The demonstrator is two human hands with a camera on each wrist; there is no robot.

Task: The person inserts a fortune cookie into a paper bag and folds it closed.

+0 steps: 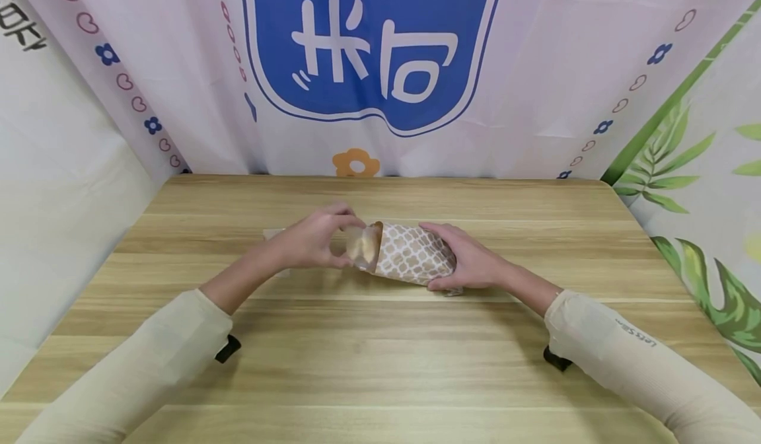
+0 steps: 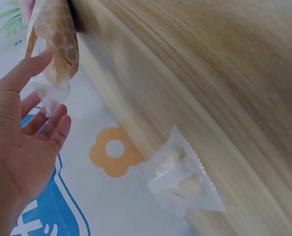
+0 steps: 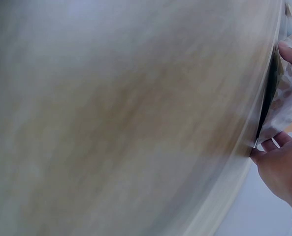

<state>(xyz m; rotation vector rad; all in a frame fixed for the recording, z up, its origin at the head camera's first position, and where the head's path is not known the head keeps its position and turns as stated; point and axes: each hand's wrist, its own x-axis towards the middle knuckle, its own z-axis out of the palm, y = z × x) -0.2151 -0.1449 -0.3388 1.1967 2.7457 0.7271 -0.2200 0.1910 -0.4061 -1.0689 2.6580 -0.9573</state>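
A tan paper bag (image 1: 413,252) with a white lattice pattern lies on its side, mouth to the left. My right hand (image 1: 472,259) grips its right end, thumb and fingers on opposite sides. From the mouth sticks out a clear wrapped packet (image 1: 364,244) with pale pieces inside. My left hand (image 1: 318,236) is at this packet, thumb and fingers spread on either side of it. In the left wrist view the thumb lies at the bag's mouth and the other fingers are loosely bent by the wrapper's end. Another clear packet (image 2: 180,179) of pale pieces lies on the table.
The wooden table (image 1: 357,351) spans the view beneath both arms. In the head view the loose packet (image 1: 275,234) is partly hidden behind the left wrist. A printed cloth (image 1: 196,67) hangs along the table's back edge, with more cloth at both sides.
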